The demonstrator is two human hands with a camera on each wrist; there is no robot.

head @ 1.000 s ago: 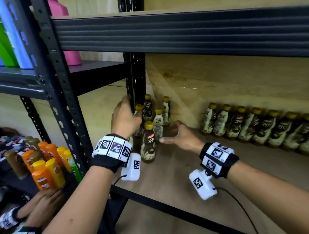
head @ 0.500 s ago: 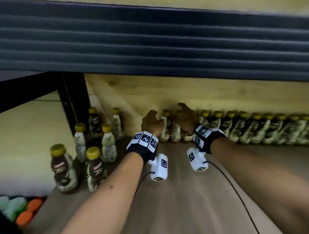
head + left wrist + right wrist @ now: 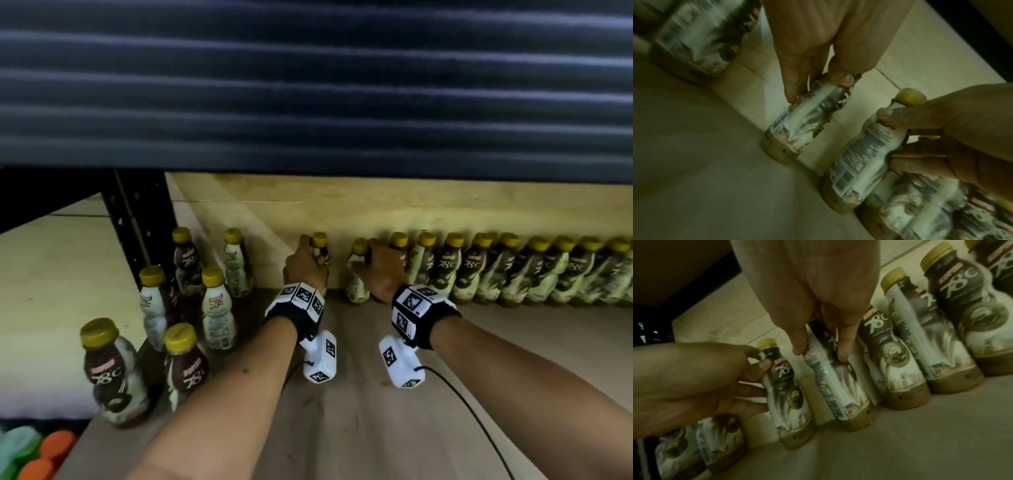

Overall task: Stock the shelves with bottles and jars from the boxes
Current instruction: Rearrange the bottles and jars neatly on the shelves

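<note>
Wooden shelf board (image 3: 359, 428) runs back to a pale rear wall, under a dark ribbed metal shelf edge (image 3: 308, 85) that fills the top of the head view. Both hands are reached to the back of the shelf, each closed round a small yellow-capped coffee bottle. The left hand (image 3: 303, 270) has thumb and fingers curled on the upper body of the left bottle (image 3: 803, 123), whose base sits on the board against the wall. The right hand (image 3: 383, 274) pinches the right bottle (image 3: 836, 382) near its shoulder, base also down on the board. Just beyond the right hand, a long row of bottles (image 3: 513, 270) stands shoulder to shoulder along the wall, and the right bottle stands just beside its end; the left bottle stands a little apart from it. The grips high on the bodies probably leave the bases free to slide and let the labels be turned; the wall likely serves as a stop so the line stays straight. Behind the left hand's forearm, near the black upright post (image 3: 137, 222), a loose cluster of bottles (image 3: 178, 308) waits near the shelf's front edge, seemingly set there for feeding into the row. Closing the gap between the two held bottles looks like the step in hand.
</note>
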